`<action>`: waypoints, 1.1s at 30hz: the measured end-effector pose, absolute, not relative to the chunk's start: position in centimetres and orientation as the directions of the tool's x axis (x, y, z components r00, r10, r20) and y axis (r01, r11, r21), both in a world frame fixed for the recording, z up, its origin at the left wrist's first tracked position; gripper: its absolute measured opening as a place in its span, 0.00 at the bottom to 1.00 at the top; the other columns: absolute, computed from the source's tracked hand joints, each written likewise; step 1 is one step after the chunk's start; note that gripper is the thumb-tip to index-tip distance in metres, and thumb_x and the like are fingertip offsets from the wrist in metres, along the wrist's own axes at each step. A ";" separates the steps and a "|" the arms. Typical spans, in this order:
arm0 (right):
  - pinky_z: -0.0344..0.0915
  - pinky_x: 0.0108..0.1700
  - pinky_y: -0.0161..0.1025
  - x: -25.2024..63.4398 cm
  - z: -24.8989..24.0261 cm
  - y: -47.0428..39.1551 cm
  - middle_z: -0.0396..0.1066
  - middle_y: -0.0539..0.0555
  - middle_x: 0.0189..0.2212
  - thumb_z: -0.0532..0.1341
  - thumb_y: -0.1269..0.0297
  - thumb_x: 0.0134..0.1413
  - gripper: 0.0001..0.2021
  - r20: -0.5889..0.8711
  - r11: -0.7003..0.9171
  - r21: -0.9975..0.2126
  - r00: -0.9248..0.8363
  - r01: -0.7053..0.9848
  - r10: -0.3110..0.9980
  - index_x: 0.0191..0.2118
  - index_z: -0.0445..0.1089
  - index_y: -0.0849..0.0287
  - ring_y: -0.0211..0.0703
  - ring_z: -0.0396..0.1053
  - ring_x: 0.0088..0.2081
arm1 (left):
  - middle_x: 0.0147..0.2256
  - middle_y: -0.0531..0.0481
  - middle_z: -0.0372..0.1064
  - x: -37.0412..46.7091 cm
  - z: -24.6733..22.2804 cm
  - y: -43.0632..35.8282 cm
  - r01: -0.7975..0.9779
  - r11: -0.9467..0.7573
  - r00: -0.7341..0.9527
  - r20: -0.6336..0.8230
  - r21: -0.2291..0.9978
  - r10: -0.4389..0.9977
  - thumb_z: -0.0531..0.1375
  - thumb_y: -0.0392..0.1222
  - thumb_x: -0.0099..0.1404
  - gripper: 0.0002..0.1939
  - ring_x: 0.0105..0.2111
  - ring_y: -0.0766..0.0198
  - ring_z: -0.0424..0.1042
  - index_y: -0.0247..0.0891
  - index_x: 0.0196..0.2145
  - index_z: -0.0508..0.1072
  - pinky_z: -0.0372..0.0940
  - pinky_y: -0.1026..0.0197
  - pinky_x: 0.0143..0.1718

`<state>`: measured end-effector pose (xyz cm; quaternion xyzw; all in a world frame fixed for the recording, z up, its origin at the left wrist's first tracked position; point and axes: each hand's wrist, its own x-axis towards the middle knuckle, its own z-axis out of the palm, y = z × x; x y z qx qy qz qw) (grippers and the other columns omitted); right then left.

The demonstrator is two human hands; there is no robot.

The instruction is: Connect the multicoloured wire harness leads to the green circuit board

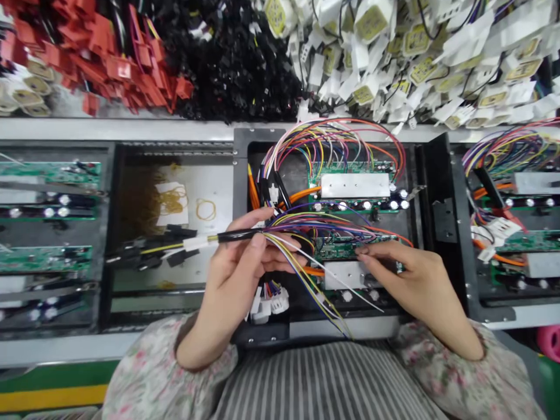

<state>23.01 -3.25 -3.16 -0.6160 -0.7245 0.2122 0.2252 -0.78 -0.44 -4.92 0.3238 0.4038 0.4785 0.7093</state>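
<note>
My left hand [245, 254] holds a wire bundle [240, 235] in black sleeving, its thumb pressed on it near where the coloured wires fan out to the right. Black and white connectors [164, 248] hang from the bundle's left end. My right hand [405, 274] is closed in a pinch at the nearer green circuit board [335, 249], thumb and forefinger together by the board's upper part; what lies between the fingertips is too small to make out. Loose yellow, blue and white wires [301, 277] trail across the nearer board's silver heat sink [345, 274].
Behind, a second board [355, 185] with arching wires sits in the same black tray [284, 326]. Red connectors [105, 52], black connectors [245, 58] and white connectors [371, 52] are heaped along the back. Rubber bands [205, 209] lie left; more boards [540, 251] stand right.
</note>
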 end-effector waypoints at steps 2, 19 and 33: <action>0.69 0.26 0.30 23.0 -3.2 -3.1 0.78 0.46 0.26 0.59 0.67 0.58 0.07 0.064 0.154 -0.586 -0.144 0.795 0.988 0.30 0.72 0.55 0.36 0.75 0.24 | 0.35 0.51 0.78 -0.8 -4.9 -0.5 -0.413 0.341 0.216 -0.273 0.844 0.937 0.54 0.40 0.72 0.11 0.36 0.63 0.80 0.47 0.49 0.71 0.77 0.62 0.35; 0.69 0.29 0.36 22.0 -1.1 -4.0 0.77 0.52 0.26 0.53 0.61 0.66 0.14 0.268 0.555 -0.342 -0.487 0.759 0.831 0.36 0.72 0.62 0.39 0.75 0.25 | 0.28 0.52 0.76 -0.1 -4.2 -0.2 -0.474 0.443 0.260 -0.360 0.761 0.896 0.62 0.50 0.64 0.13 0.28 0.60 0.80 0.38 0.40 0.69 0.76 0.63 0.29; 0.67 0.27 0.33 24.2 -1.1 -5.1 0.76 0.49 0.26 0.64 0.65 0.54 0.02 0.178 0.027 -0.581 0.095 0.813 0.979 0.31 0.73 0.56 0.38 0.72 0.24 | 0.30 0.52 0.78 -0.1 -4.4 -0.1 -0.427 0.339 0.178 -0.289 0.838 0.941 0.64 0.43 0.62 0.14 0.28 0.65 0.79 0.40 0.45 0.70 0.75 0.67 0.30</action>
